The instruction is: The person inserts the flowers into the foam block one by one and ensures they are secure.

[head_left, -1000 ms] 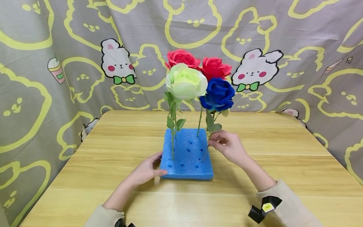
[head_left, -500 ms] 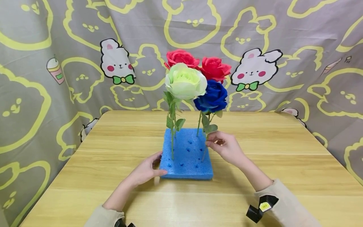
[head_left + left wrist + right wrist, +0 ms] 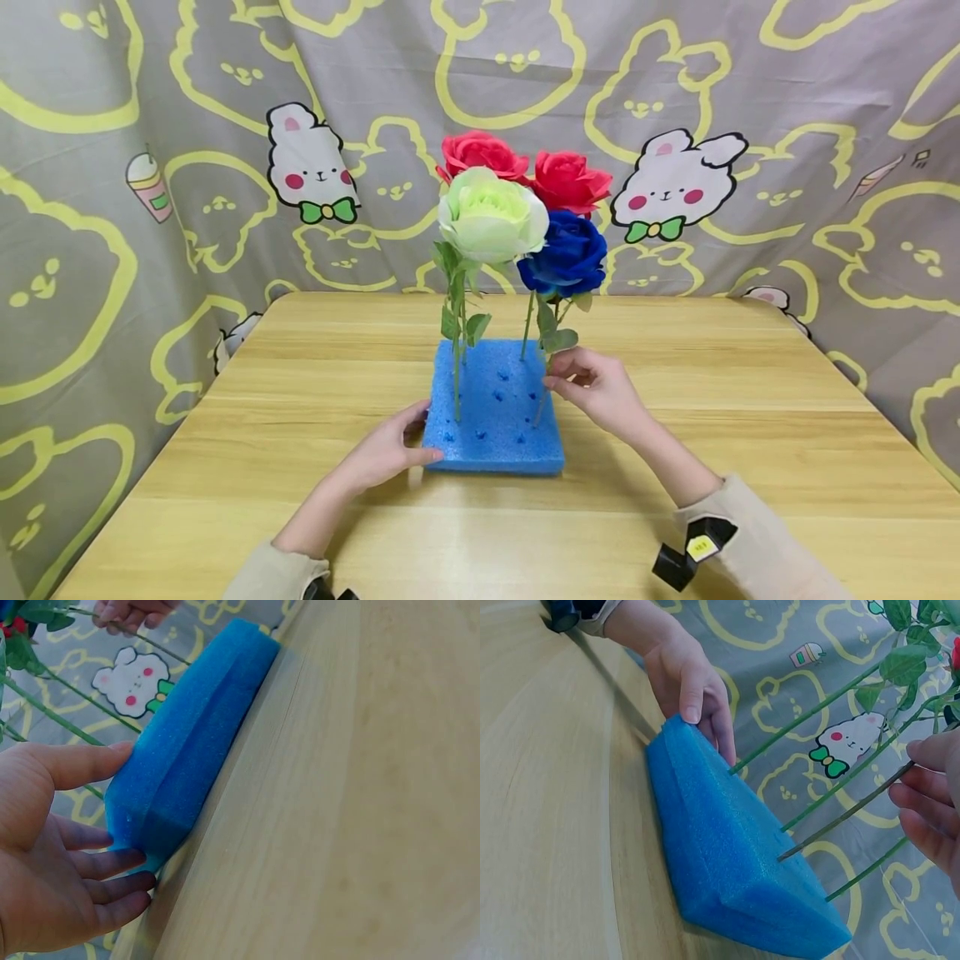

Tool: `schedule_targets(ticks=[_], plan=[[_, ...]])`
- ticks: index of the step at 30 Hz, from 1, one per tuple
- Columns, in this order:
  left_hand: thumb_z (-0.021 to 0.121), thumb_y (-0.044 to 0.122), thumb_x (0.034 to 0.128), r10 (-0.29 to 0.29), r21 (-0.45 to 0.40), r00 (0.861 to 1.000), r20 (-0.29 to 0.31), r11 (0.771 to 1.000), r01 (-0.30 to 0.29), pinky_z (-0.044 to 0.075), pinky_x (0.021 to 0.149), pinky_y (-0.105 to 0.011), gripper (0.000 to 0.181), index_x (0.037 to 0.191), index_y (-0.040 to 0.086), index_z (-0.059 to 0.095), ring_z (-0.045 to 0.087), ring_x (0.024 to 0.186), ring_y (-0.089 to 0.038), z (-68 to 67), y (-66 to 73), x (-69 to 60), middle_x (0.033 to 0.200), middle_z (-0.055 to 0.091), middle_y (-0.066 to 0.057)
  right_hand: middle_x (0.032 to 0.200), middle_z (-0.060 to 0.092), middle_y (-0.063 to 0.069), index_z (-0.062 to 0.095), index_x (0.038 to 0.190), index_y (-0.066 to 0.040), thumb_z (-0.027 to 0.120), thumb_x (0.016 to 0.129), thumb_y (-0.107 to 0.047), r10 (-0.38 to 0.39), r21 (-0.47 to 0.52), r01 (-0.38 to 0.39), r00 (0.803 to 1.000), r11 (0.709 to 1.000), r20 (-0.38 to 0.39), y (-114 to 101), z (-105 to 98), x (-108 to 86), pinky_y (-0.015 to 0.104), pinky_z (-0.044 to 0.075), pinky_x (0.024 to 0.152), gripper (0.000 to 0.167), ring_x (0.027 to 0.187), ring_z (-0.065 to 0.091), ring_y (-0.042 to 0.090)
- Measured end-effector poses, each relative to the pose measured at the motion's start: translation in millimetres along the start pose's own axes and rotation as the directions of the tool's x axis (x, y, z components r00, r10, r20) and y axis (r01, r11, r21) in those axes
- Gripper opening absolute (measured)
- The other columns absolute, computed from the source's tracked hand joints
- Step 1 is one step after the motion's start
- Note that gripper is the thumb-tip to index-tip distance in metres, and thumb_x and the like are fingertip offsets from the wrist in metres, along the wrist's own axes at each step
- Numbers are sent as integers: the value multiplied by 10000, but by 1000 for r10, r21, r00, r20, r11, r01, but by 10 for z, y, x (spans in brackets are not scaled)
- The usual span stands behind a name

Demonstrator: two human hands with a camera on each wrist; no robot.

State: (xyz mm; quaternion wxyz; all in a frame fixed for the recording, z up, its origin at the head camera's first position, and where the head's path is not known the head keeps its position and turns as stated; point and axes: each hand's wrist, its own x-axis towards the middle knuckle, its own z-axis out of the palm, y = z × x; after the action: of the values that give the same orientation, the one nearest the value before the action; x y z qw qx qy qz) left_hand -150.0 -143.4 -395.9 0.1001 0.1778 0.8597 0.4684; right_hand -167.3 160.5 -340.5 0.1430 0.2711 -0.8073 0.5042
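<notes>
A blue foam block lies on the table with several artificial flowers upright in it. My left hand rests against its left side, thumb on the top near the front corner and fingers nearly straight along the side. My right hand pinches the stem of the blue rose between thumb and fingers, below its leaves. In the right wrist view, that brown stem enters the top of the foam block. A pale green flower and two red roses stand around it, partly overlapping.
Small torn holes mark the foam's top. The wooden table extends to both sides. Behind it hangs a grey curtain with yellow outlines and rabbits. The tall blooms stand close together above the block.
The blue rose's head has moved left and slightly down since a second ago, then a little back right in the last half second. My right hand shifted slightly left with it. My left hand stays put.
</notes>
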Motion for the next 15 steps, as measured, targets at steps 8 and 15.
schedule_targets(ticks=[8, 15], plan=[[739, 240, 792, -1, -6, 1000, 0, 1000, 1, 318, 1019, -508, 811, 1403, -73, 306, 422, 1228, -368, 12, -9, 11, 1341, 448, -232, 862, 666, 81, 662, 874, -40, 691, 804, -3, 14, 7, -14, 1000, 1000, 4, 11, -37, -34, 251, 513, 585, 84, 758, 605, 74], [728, 230, 802, -35, -35, 999, -13, 999, 34, 320, 1009, -533, 814, 1415, -65, 281, 381, 1250, -410, -48, 12, -18, 1360, 419, -250, 861, 668, 74, 659, 900, -23, 669, 833, -27, 59, -3, -59, 998, 998, 22, 110, -128, -151, 252, 506, 569, 68, 728, 616, 112]])
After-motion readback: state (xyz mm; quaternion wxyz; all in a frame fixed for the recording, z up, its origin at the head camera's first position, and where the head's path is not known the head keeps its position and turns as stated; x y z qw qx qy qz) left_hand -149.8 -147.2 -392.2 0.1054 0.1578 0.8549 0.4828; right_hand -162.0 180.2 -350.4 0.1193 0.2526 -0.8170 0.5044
